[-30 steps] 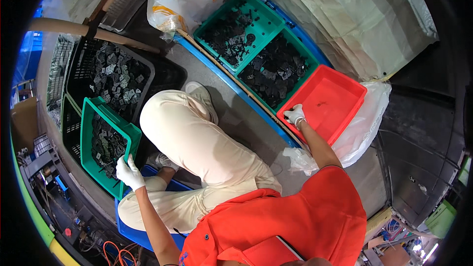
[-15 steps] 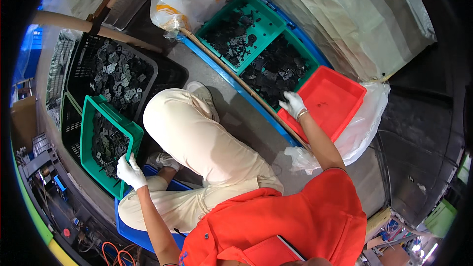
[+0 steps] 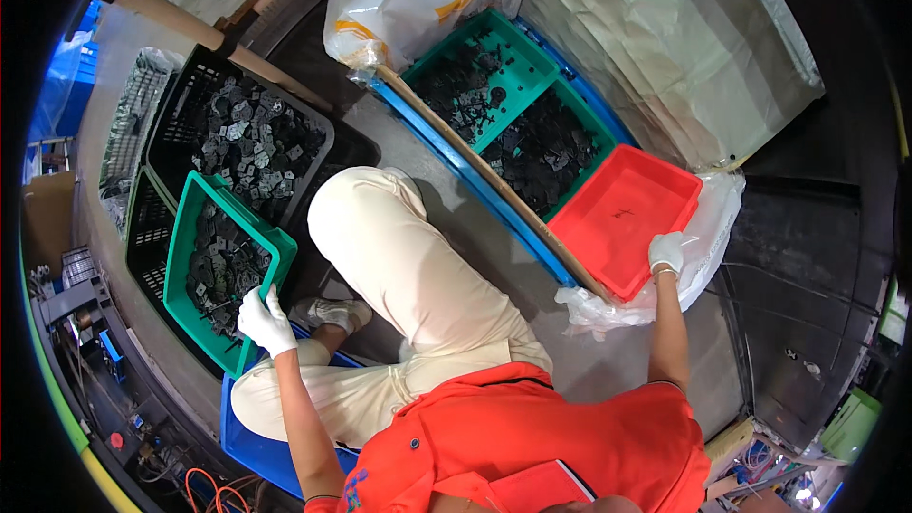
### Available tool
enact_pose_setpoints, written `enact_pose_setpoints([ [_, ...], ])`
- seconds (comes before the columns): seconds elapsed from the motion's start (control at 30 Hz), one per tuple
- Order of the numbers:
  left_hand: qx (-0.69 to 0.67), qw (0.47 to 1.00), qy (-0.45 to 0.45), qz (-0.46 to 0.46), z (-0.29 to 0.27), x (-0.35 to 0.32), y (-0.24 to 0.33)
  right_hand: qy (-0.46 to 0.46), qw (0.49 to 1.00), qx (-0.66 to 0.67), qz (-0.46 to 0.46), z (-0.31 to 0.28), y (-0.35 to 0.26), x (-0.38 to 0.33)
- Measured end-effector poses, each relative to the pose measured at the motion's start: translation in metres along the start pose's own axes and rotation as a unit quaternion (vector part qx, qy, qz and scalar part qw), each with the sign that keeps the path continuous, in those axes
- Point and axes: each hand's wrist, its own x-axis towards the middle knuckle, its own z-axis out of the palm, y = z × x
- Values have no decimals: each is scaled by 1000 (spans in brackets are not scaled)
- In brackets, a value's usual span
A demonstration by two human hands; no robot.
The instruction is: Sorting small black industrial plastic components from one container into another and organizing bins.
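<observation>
My left hand (image 3: 267, 321), in a white glove, grips the near rim of a tilted green bin (image 3: 287, 245). Small dark flat pieces (image 3: 226, 256) fill much of that bin. On the right, my gloved right hand (image 3: 667, 252) has its fingers closed at the right edge of a shallow red tray (image 3: 608, 228). A small dark branched piece (image 3: 622, 214) lies on the tray's floor. Beyond the tray stands a green divided bin (image 3: 534, 65), with black parts in both compartments; the red tray overlaps its near end.
A black crate (image 3: 182, 114) of dark pieces stands behind the tilted bin. Long blue edging (image 3: 475, 180) and a brown strip run along the divided bin's near side. White plastic bags (image 3: 408, 5) sit at its far end; clear plastic (image 3: 717, 228) lies under the tray.
My right hand has left the divided bin's near end and moved to the red tray's right edge. My left hand stays on the green bin. The whole view has shifted slightly.
</observation>
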Motion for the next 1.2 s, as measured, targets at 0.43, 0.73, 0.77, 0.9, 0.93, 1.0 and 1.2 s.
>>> enact_pose_setpoints([
  [0.43,-10,1000,20,1,-4,0,1,55,952,272,-129,-53,-183,29],
  [0.73,-18,1000,-7,3,-5,1,6,-35,927,359,-101,24,-377,39],
  [0.77,-34,999,1,9,-5,2,8,-30,921,370,-116,37,-385,44],
  [0.9,-16,1000,-10,1,-8,-3,-5,87,920,349,-157,58,-341,20],
  [0.93,-6,1000,-11,-1,-7,-4,-7,123,943,300,-71,59,-314,16],
  [1.0,3,1000,-15,-1,-4,-3,-3,125,957,257,58,75,-256,13],
  [1.2,-28,997,70,22,-17,3,22,-63,950,300,60,170,-190,18],
])
